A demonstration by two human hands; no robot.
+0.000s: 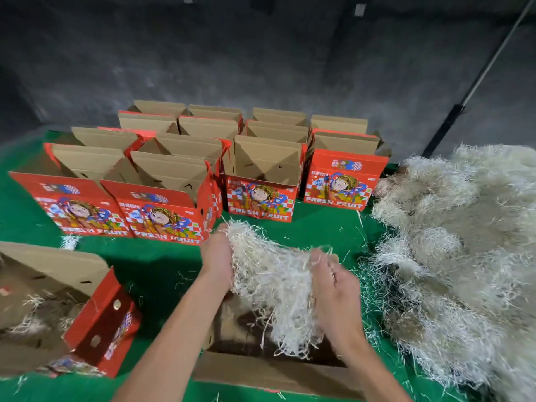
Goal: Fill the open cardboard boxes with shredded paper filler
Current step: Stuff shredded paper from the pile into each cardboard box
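Observation:
A wad of white shredded paper [271,282] hangs between my two hands above an open cardboard box [261,369] at the bottom centre. My left hand [217,256] presses against the wad's left side. My right hand [333,282] holds its right side with fingers curled into the strands. Loose strands dangle into the box, whose brown bottom shows through. A large heap of shredded paper [452,245] lies to the right on the green surface [162,268].
Several empty red "FRESH FRUIT" boxes [162,210] stand open in rows at the back. At the lower left another open box [58,309] holds some shreds. A dark wall rises behind, with a slanted pole [475,79] at the right.

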